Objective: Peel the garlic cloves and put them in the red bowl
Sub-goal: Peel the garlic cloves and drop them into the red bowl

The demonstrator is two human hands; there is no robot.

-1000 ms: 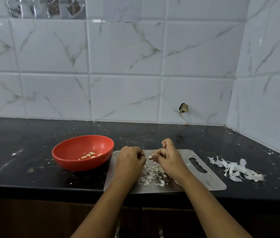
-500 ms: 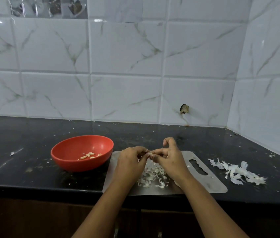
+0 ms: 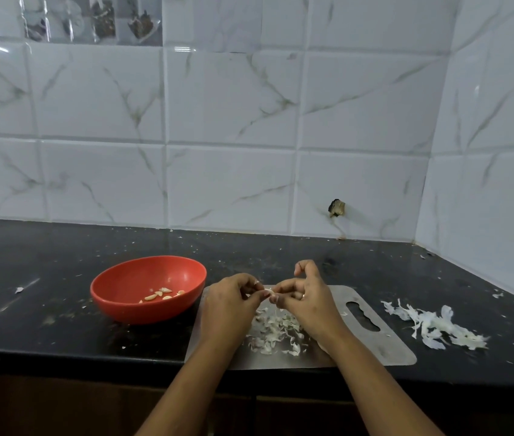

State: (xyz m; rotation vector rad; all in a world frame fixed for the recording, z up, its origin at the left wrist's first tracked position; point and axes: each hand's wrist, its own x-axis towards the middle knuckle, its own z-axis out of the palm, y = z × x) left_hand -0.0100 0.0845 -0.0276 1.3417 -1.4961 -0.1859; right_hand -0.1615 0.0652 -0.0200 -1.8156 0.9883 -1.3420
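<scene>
Nothing readable in your view: no text, label, brand or number. Picture tiles (image 3: 92, 20), top left: printed motifs, perhaps jars, too blurred for you to make out any lettering. Bowl (image 3: 142, 309) and board (image 3: 387, 350): plain surfaces facing you.

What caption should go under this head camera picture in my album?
The left hand and right hand pinch one garlic clove above the steel board, peeled cloves in the red bowl alongside.
</scene>
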